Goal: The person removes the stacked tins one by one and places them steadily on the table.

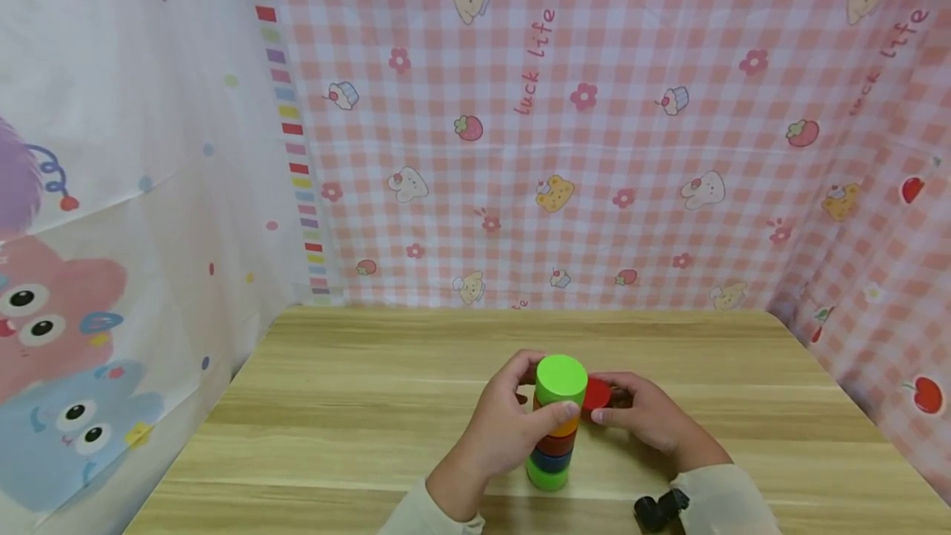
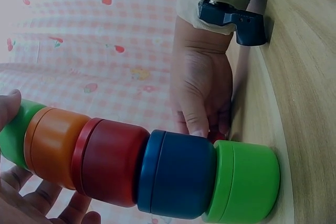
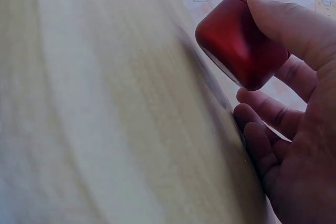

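Several small round lidded canisters stand in a column: a green canister (image 2: 247, 182) on the table, then a blue canister (image 2: 181, 174), a dark red canister (image 2: 113, 161), an orange canister (image 2: 58, 145) and another green canister (image 1: 561, 378) on top. My left hand (image 1: 505, 415) grips the upper part of the column, thumb across the front near the orange one. In the left wrist view the column leans a little. To its right, my right hand (image 1: 650, 415) pinches a separate red canister (image 3: 241, 40) between thumb and fingers, just above the wooden table.
The wooden table (image 1: 334, 403) runs back to a pink checked cloth (image 1: 520, 147). A white printed cloth (image 1: 149, 188) hangs at the left. A black wrist camera (image 1: 660, 510) is strapped at the right sleeve (image 1: 724, 502).
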The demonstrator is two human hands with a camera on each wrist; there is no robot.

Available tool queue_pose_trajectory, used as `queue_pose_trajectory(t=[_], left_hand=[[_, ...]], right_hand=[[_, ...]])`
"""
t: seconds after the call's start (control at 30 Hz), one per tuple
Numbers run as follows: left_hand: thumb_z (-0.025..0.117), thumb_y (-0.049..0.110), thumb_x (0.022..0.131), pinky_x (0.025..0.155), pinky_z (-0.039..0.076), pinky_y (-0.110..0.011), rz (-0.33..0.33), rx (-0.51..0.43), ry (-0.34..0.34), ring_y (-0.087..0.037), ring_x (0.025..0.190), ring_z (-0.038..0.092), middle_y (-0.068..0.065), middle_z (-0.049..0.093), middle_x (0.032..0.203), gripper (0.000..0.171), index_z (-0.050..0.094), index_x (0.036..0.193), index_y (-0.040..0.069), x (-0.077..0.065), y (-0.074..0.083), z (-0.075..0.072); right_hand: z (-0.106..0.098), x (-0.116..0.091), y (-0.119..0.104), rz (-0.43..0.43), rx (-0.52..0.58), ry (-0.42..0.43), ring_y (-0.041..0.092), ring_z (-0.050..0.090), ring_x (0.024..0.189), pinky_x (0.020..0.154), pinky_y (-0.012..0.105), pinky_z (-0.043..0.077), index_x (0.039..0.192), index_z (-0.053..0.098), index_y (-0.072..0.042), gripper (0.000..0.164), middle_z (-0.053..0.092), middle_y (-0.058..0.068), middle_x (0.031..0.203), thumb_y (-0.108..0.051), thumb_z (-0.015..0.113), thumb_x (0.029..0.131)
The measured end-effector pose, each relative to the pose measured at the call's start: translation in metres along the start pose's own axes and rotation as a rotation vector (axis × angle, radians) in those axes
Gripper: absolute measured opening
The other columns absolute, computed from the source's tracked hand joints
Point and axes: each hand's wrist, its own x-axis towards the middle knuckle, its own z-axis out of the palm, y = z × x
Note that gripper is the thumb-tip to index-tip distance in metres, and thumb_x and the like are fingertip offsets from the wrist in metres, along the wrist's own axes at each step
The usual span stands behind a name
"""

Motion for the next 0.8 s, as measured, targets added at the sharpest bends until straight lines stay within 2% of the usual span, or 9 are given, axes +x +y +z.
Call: queue_pose_trajectory(t=[0.37,0.67,0.8], left_hand=[[0.081,0.034,0.092,0.099,0.042,-0.047,0.009,-0.003,0.007,-0.016,0.117,0.055,0.005,0.066,0.121,0.042,0.064,0.130,0.024,-0.0013,0.0018,-0.0005],[0.081,0.031,0.092,0.097,0.040,-0.043,0.012,-0.021,0.004,-0.017,0.118,0.055,0.003,0.066,0.123,0.044,0.063,0.131,0.022,-0.0002,0.0015,0.0001],[0.081,0.031,0.092,0.097,0.040,-0.044,0.011,-0.026,0.005,-0.017,0.119,0.055,0.004,0.066,0.124,0.045,0.062,0.132,0.022,0.0000,0.0010,0.0005]], right_hand=[[-0.0003,-0.0002,0.0010,-0.013,0.022,-0.042,0.026,0.064,0.110,0.090,0.036,0.054,0.144,0.059,0.000,0.062,0.066,0.018,0.131,-0.022,0.084,0.092],[-0.0001,-0.0008,0.0001,-0.020,-0.016,-0.025,0.026,0.064,0.108,0.088,0.034,0.054,0.142,0.059,0.003,0.062,0.066,0.017,0.128,-0.019,0.085,0.090],[0.0028,0.0001,-0.0019,0.011,-0.054,0.006,0.025,0.064,0.109,0.091,0.035,0.053,0.141,0.061,0.001,0.062,0.065,0.017,0.130,-0.020,0.086,0.089]])
